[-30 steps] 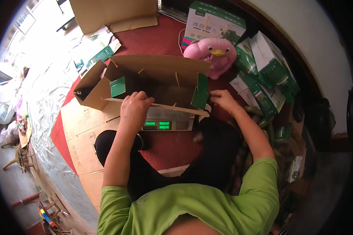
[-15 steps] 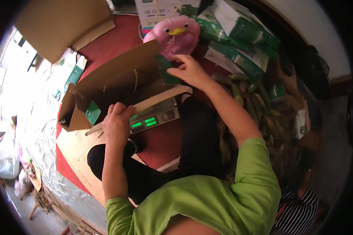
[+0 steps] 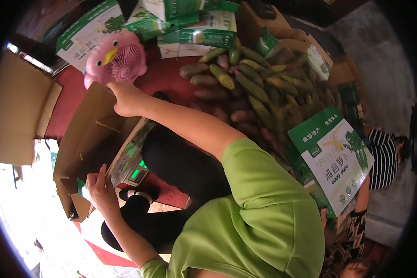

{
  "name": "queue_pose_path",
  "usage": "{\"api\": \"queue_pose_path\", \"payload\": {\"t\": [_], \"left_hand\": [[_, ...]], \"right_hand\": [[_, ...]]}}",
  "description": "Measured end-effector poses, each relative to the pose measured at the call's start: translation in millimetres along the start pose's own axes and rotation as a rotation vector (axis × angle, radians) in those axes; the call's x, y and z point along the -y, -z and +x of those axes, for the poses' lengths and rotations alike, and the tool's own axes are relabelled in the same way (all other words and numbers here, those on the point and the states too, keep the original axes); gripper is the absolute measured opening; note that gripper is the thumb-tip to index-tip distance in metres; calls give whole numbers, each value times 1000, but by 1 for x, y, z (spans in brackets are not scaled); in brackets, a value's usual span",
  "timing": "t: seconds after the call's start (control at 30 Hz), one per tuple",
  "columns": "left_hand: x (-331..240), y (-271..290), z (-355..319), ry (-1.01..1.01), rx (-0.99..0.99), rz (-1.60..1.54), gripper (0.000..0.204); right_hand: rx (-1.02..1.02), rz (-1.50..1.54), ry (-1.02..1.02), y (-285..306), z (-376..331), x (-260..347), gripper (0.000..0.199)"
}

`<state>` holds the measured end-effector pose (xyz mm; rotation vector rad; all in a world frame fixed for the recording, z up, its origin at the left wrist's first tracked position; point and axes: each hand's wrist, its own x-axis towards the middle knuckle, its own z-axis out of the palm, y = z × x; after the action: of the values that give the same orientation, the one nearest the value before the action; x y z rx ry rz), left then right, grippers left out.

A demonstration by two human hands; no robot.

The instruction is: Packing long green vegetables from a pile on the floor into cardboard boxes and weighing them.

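Though apart from box (image 3: 74, 139), lettered carton (image 3: 332, 160)

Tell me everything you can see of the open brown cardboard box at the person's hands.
The long, open box of brown cardboard slants at the person's left, its plain inside facing the camera. Two tan, cord-like handles show against its tall long wall, and a small green flap at its near end. The right hand is at its far upper corner, the left hand by the green flap; whether either grip is closed cannot be told. Its underside is hidden.
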<state>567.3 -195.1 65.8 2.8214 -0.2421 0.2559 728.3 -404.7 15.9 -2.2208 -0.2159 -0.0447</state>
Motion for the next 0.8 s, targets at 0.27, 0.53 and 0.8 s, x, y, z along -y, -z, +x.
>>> {"api": "queue_pose_path", "payload": {"t": [0.27,0.53,0.8], "left_hand": [[10,-5,1,10,106,100,23],[5,-6,2,-37,90,99,22],[11,-10,0,-45,79,75,22]], "right_hand": [[-425,346,-36,41,-85,-46,31],[-84,-68,-414,29,-267,-165,24],[101,-212,-621,35,-367,-196,21]]}}
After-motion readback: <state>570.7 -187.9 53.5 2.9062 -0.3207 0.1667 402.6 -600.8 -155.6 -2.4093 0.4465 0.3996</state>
